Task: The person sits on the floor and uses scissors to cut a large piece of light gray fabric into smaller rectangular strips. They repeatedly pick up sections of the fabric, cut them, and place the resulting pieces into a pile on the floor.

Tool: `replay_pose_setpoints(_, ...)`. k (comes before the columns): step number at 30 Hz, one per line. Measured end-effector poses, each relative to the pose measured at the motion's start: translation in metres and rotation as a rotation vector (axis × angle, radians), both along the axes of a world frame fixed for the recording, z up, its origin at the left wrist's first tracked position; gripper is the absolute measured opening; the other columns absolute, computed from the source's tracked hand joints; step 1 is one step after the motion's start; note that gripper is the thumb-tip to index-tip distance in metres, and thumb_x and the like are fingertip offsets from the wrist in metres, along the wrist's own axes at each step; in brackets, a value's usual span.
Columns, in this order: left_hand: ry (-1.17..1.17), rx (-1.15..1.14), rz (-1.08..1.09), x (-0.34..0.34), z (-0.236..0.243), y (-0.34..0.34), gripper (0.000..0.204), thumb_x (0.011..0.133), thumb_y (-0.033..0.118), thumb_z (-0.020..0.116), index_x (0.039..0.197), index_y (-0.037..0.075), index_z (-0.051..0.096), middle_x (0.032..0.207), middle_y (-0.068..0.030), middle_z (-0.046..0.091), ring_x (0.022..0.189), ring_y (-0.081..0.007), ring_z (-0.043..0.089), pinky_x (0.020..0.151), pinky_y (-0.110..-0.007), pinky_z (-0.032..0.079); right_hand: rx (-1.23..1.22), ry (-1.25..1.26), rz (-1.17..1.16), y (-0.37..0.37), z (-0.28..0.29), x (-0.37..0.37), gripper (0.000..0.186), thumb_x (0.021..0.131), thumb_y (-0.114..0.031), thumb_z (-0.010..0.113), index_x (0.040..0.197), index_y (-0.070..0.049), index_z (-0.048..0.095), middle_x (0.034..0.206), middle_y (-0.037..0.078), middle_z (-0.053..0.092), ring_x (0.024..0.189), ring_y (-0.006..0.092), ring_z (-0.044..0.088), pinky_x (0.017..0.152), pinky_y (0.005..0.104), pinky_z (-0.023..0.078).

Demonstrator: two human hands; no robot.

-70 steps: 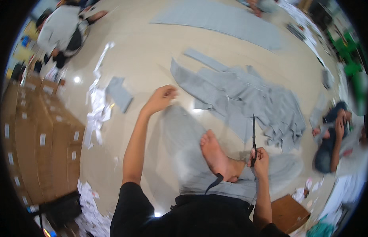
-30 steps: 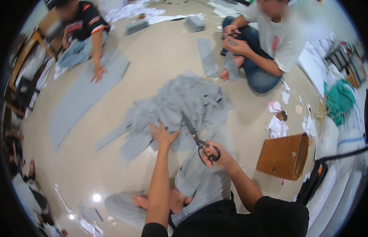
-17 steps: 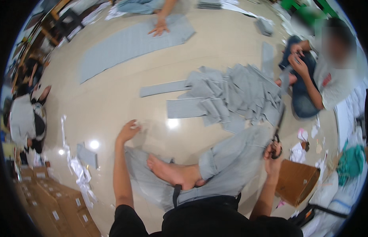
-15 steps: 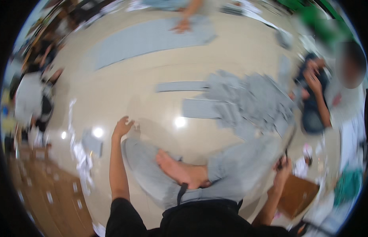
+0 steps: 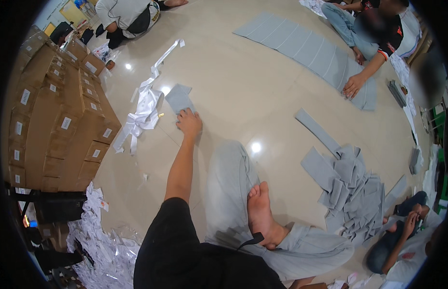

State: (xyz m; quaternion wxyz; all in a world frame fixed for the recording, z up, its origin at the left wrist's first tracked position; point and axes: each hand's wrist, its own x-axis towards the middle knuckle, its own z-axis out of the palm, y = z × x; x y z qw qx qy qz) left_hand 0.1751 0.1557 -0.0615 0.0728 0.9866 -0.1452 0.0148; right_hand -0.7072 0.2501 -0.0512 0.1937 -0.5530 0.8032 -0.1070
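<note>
On the floor [image 5: 224, 86], left of the knee [image 5: 231, 159], lies the grey cloth [image 5: 178, 98]; the left hand [image 5: 189, 120] lies bent over its near end, whether gripping I cannot tell. The right hand is out of view. Pinching any layers together would keep them even.

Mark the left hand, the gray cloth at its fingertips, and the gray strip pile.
Left hand [image 5: 189, 122]: head view, back of hand.
Gray cloth [image 5: 179, 98]: head view, uncovered upper part.
Gray strip pile [image 5: 354, 195]: head view, heap's middle.

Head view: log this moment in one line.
left hand: touching grey cloth | right hand: out of view | left of cloth: white strips | picture right: grey strips
</note>
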Motion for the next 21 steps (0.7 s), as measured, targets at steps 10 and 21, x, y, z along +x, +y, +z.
replay_pose_setpoints(10, 0.205, -0.265, -0.364, -0.084, 0.001, 0.051, 0.062, 0.082, 0.033, 0.082, 0.127, 0.003, 0.052, 0.128, -0.0241, 0.051, 0.109, -0.0439, 0.057, 0.086, -0.047, 0.05, -0.135, -0.085, 0.028, -0.037, 0.028, -0.05, 0.047, 0.094, -0.025, 0.064, 0.127, 0.009, 0.059, 0.105, 0.023, 0.069, 0.098, 0.0356, 0.067, 0.087, 0.0444, 0.053)
replay_pose_setpoints(21, 0.547, -0.478, -0.735, -0.067, 0.243, 0.034, 0.023, 0.089, 0.012, 0.074, 0.096, 0.003, 0.055, 0.089, -0.0031, 0.057, 0.084, -0.0128, 0.051, 0.075, -0.03, 0.044, -0.722, -0.401, -0.021, -0.219, 0.189, 0.122, 0.037, 0.103, -0.018, 0.062, 0.133, 0.002, 0.059, 0.135, 0.014, 0.062, 0.118, 0.0247, 0.061, 0.096, 0.035, 0.053)
